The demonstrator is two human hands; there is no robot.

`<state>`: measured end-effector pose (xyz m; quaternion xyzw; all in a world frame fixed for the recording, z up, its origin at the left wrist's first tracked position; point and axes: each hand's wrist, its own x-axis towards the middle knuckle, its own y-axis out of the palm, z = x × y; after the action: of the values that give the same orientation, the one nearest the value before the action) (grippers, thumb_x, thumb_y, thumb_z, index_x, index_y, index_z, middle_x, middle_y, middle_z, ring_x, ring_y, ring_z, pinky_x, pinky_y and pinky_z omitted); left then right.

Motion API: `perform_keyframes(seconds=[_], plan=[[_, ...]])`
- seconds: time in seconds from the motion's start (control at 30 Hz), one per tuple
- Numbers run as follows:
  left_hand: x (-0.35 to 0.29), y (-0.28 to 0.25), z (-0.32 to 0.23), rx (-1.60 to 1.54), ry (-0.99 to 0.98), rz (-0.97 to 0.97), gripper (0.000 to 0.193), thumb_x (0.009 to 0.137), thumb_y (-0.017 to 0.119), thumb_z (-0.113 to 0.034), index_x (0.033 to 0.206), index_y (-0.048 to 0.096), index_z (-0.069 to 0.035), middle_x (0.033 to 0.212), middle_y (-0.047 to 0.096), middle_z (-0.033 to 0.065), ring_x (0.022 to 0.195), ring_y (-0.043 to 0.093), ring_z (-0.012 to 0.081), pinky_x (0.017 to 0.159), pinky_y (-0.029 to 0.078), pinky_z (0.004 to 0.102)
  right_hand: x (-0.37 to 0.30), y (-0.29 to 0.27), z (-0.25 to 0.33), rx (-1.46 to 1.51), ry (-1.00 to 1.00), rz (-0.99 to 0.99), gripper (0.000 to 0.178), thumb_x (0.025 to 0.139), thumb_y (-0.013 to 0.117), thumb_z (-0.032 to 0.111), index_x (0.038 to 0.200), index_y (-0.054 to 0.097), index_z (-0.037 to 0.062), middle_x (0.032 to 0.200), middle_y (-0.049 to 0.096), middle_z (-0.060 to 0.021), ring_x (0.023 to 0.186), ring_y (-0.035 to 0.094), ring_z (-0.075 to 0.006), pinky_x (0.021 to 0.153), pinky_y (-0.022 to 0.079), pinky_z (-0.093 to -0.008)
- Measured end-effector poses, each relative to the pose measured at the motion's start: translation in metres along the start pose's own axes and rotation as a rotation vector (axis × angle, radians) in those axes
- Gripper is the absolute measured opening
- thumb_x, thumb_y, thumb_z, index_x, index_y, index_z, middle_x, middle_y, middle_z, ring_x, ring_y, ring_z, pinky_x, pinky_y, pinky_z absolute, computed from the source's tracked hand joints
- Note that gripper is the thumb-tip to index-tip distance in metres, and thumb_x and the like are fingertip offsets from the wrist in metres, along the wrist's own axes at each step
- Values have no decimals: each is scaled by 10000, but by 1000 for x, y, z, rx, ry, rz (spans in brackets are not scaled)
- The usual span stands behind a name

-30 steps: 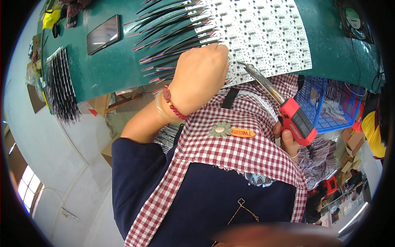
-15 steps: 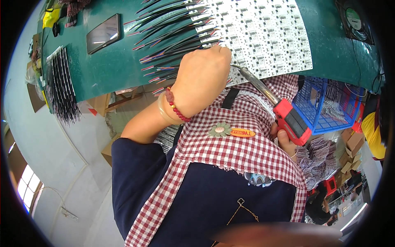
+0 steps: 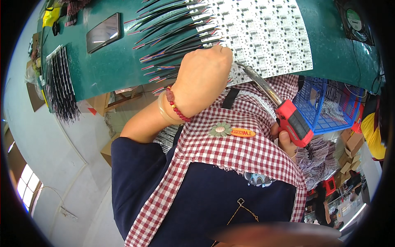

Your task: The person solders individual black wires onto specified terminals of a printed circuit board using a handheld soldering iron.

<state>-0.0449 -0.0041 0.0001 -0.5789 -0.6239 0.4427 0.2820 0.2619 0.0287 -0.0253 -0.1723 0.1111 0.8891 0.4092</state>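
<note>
My left hand [image 3: 203, 78], with a red bead bracelet and a pale bangle on its wrist, is curled closed over the near left part of a white circuit board panel [image 3: 267, 37]. Its fingertips are hidden beneath it, so what they pinch is not visible. Dark wires [image 3: 173, 35] with red, blue and white ends fan out leftward from the panel's left side. In my right hand [image 3: 286, 144] is a red and black soldering iron [image 3: 294, 123], partly covering that hand. The iron's tip points up and left, close to my left knuckles, above the panel.
The green table [image 3: 107, 66] carries a phone [image 3: 103, 33], a bundle of black wires [image 3: 61, 84] at its left edge and a dark round device [image 3: 354, 20] at far right. A blue plastic basket [image 3: 333, 107] stands below the table's right edge. Cartons [image 3: 354, 144] lie beyond.
The soldering iron has shifted slightly to the right, its tip a little farther up the panel. My left hand has barely moved, and the panel and wires stay put.
</note>
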Motion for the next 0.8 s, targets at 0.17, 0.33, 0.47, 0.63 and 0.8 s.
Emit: perform_keyframes(seconds=[0.17,0.33,0.47,0.63,0.8], plan=[[0,-2,-1,-11,0,19,95,797,601,-88,749,549,-25,741,602,126,646,595,335,579,475,420,-2,3,3,16,2,-26,377,844,657,344,971,604,-7,747,591,-61,653,533,-143,582,424,-272],[-2,-8,1,-42,10,86,62,814,577,-65,801,554,-10,808,604,140,697,593,345,620,474,420,0,3,2,129,5,-71,506,835,660,391,1109,551,-20,740,589,-64,624,524,-134,539,403,-260],[-11,-11,9,-120,91,63,56,848,532,-36,878,548,9,859,586,163,747,585,351,654,469,412,7,4,3,138,-62,-120,573,836,644,438,1145,538,-33,699,574,-64,576,507,-130,511,390,-254],[-32,-24,13,-414,-101,-587,97,936,482,-82,961,492,11,854,526,124,654,513,239,587,422,333,21,8,10,109,-134,-148,646,881,530,517,1162,444,-58,578,472,-60,479,440,-129,483,408,-272],[-42,-41,22,-1181,307,-642,221,906,529,-32,1086,403,-14,891,500,84,667,437,111,559,379,221,44,16,21,193,-227,-188,630,919,444,530,1184,416,-41,603,451,-52,493,440,-126,470,399,-260]])
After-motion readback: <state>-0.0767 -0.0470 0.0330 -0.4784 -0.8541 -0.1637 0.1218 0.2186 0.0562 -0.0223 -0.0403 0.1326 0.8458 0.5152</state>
